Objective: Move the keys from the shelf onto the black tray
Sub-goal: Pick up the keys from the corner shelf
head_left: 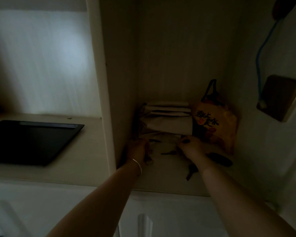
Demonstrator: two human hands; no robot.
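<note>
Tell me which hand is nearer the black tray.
Left. The left hand is inside the shelf compartment just past the divider from the black tray. The right hand reaches farther right, beside the printed bag.

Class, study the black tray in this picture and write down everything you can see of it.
The black tray is a flat, rectangular, shallow piece with a low raised rim and a smooth, slightly glossy surface that catches a pale strip of light along its far edge. It lies level on the pale counter, left of the shelf's upright divider. Its left side runs out of frame. Nothing rests on the visible part, and neither hand touches it.
</note>
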